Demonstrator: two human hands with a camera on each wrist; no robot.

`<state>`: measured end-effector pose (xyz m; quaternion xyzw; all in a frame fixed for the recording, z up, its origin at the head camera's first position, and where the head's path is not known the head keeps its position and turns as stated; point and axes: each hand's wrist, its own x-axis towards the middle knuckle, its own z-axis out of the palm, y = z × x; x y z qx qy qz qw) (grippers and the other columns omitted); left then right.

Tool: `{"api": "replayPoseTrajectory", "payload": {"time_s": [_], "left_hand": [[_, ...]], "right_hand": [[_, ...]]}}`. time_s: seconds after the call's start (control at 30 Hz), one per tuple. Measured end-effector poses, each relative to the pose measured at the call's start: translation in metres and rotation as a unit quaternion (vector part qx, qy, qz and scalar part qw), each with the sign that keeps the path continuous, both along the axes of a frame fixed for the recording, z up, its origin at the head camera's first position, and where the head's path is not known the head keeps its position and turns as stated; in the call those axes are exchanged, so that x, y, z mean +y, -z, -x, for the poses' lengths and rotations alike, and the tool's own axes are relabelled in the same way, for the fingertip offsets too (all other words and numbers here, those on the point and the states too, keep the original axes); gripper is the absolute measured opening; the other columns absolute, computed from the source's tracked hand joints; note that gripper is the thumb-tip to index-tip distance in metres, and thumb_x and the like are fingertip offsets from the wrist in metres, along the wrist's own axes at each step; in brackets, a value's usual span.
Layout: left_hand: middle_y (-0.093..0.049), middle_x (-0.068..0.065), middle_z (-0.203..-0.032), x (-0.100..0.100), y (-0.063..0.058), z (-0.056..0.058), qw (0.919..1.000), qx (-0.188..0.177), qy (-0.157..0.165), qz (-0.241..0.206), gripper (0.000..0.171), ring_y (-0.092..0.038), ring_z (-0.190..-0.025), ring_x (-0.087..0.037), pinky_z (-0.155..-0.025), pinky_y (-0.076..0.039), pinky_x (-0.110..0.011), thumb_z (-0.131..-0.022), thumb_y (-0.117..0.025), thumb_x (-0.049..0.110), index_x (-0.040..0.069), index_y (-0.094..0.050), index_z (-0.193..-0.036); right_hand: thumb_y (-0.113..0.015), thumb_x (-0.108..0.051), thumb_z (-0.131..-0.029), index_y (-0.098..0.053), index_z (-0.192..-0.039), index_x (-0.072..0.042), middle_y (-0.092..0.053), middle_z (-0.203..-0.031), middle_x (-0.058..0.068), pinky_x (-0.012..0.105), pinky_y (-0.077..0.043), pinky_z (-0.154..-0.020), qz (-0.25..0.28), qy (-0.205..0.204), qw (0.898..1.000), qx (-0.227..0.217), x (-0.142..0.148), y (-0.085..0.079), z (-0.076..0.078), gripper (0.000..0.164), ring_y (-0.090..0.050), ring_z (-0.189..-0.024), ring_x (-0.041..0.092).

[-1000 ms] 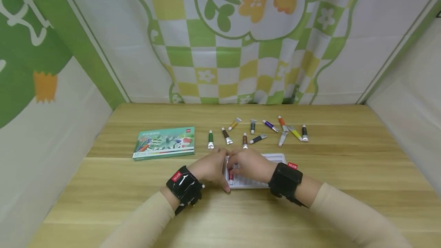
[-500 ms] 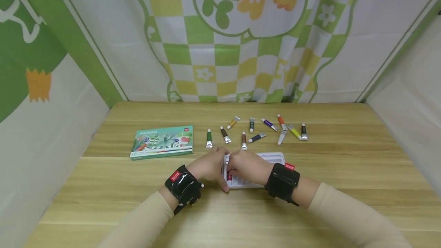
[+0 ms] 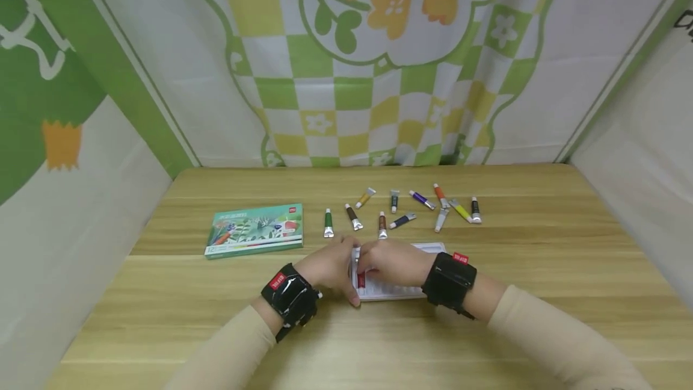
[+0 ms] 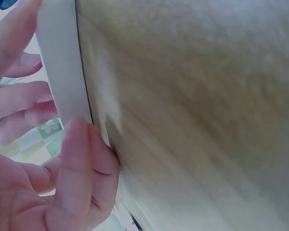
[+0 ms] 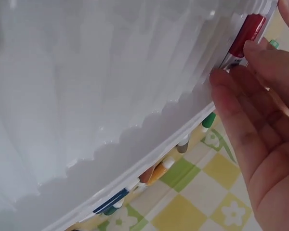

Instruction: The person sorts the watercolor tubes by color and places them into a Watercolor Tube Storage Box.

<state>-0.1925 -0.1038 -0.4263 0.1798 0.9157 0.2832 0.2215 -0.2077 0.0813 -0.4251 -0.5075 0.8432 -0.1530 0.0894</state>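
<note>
A white ridged plastic tray [image 3: 392,294] lies near the middle of the wooden table. My left hand [image 3: 331,265] grips its left end, thumb at the near corner and fingers at the far one; the tray's side wall [image 4: 62,62] shows between them in the left wrist view. In the leftmost slot lies a red paint tube [image 5: 248,33]. The right hand [image 3: 392,262] reaches over the tray and holds this tube near its crimped end, thumb [image 5: 265,55] on the tube and fingertips beside it. In the head view the right hand partly hides the tube.
Beyond the tray lie several loose paint tubes, among them a green one [image 3: 328,221], a reddish-brown one [image 3: 382,224], a purple one [image 3: 422,199] and a black one [image 3: 475,210]. A teal paint box [image 3: 254,232] lies to the left. A patterned curtain [image 3: 357,95] hangs behind the table.
The right hand's fingers have shifted slightly over the red tube in its slot. The left hand keeps its hold on the tray's end. The head view tilts a little.
</note>
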Motion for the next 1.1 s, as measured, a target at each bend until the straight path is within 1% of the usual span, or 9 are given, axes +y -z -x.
{"api": "replayPoseTrajectory", "payload": {"time_s": [0.1, 0.2, 0.37, 0.5, 0.63, 0.73, 0.8, 1.0, 1.1], "left_hand": [[-0.042, -0.024, -0.139, 0.002, 0.000, 0.001, 1.0000, -0.001, 0.002, 0.009, 0.108, -0.054, -0.117, -0.034, -0.103, -0.047, -0.047, -0.054, -0.103, 0.018, -0.005, -0.045, -0.142], [-0.043, -0.022, -0.138, 0.001, 0.002, 0.001, 0.9998, 0.000, 0.006, 0.018, 0.108, -0.055, -0.115, -0.032, -0.102, -0.048, -0.045, -0.055, -0.103, 0.021, -0.004, -0.045, -0.142], [-0.044, -0.019, -0.134, 0.000, 0.003, 0.001, 0.9998, 0.003, 0.005, 0.020, 0.111, -0.055, -0.111, -0.029, -0.101, -0.048, -0.045, -0.053, -0.103, 0.022, -0.003, -0.045, -0.144], [-0.044, -0.019, -0.134, 0.000, 0.002, 0.000, 0.9999, 0.002, -0.002, 0.017, 0.112, -0.055, -0.110, -0.030, -0.101, -0.048, -0.046, -0.052, -0.103, 0.020, -0.001, -0.044, -0.145], [-0.044, -0.019, -0.137, 0.001, 0.002, 0.001, 0.9999, 0.000, -0.002, 0.015, 0.112, -0.055, -0.110, -0.029, -0.100, -0.048, -0.046, -0.053, -0.103, 0.020, 0.000, -0.044, -0.146], [-0.043, -0.018, -0.138, 0.002, 0.004, 0.001, 0.9999, -0.002, 0.000, 0.017, 0.112, -0.054, -0.110, -0.028, -0.100, -0.048, -0.045, -0.053, -0.103, 0.021, 0.000, -0.044, -0.146], [-0.043, -0.018, -0.138, 0.002, 0.005, 0.001, 0.9997, 0.001, 0.002, 0.022, 0.112, -0.054, -0.111, -0.028, -0.100, -0.048, -0.045, -0.052, -0.103, 0.022, 0.000, -0.044, -0.146], [-0.043, -0.019, -0.138, -0.002, 0.004, 0.003, 0.9998, 0.000, 0.000, 0.022, 0.113, -0.054, -0.111, -0.028, -0.102, -0.048, -0.045, -0.053, -0.103, 0.022, 0.001, -0.044, -0.147], [-0.043, -0.019, -0.139, -0.004, 0.004, 0.003, 0.9998, -0.003, -0.001, 0.017, 0.113, -0.053, -0.113, -0.028, -0.103, -0.047, -0.046, -0.054, -0.103, 0.022, 0.001, -0.043, -0.148]], "right_hand": [[-0.072, 0.003, -0.092, -0.079, -0.104, -0.008, -0.073, -0.101, -0.001, 0.023, -0.054, -0.085, 0.018, -0.015, 1.000, -0.008, 0.005, -0.003, 0.005, 0.017, -0.066, -0.097, 0.009], [-0.070, 0.007, -0.091, -0.078, -0.101, -0.006, -0.074, -0.099, 0.001, 0.025, -0.055, -0.084, 0.059, -0.020, 0.998, 0.002, 0.011, -0.008, 0.012, 0.018, -0.068, -0.096, 0.012], [-0.068, 0.015, -0.088, -0.077, -0.096, -0.001, -0.074, -0.095, 0.006, 0.028, -0.057, -0.081, 0.106, 0.012, 0.994, 0.015, 0.020, -0.014, 0.036, 0.020, -0.070, -0.092, 0.019], [-0.070, 0.012, -0.087, -0.079, -0.093, -0.003, -0.074, -0.091, 0.003, 0.029, -0.058, -0.079, 0.084, 0.036, 0.995, 0.032, 0.024, -0.010, 0.056, 0.019, -0.070, -0.088, 0.017], [-0.071, 0.009, -0.088, -0.080, -0.092, -0.009, -0.073, -0.092, -0.001, 0.032, -0.057, -0.081, 0.036, 0.048, 0.998, 0.020, 0.026, -0.003, 0.068, 0.021, -0.068, -0.090, 0.015], [-0.068, 0.012, -0.088, -0.080, -0.093, -0.011, -0.072, -0.095, -0.001, 0.033, -0.057, -0.084, 0.008, 0.043, 0.999, -0.007, 0.027, -0.001, 0.070, 0.026, -0.067, -0.092, 0.015], [-0.068, 0.014, -0.087, -0.079, -0.094, -0.010, -0.072, -0.096, 0.000, 0.033, -0.057, -0.085, -0.001, 0.030, 1.000, -0.008, 0.026, 0.000, 0.071, 0.028, -0.067, -0.093, 0.016], [-0.070, 0.014, -0.085, -0.080, -0.096, -0.008, -0.072, -0.096, 0.004, 0.032, -0.057, -0.083, -0.006, -0.008, 1.000, 0.030, 0.022, 0.001, 0.074, 0.026, -0.068, -0.092, 0.018], [-0.070, 0.013, -0.086, -0.079, -0.093, -0.008, -0.072, -0.093, 0.003, 0.032, -0.057, -0.081, -0.005, -0.010, 0.999, 0.040, 0.020, 0.002, 0.074, 0.024, -0.067, -0.089, 0.017]]}}
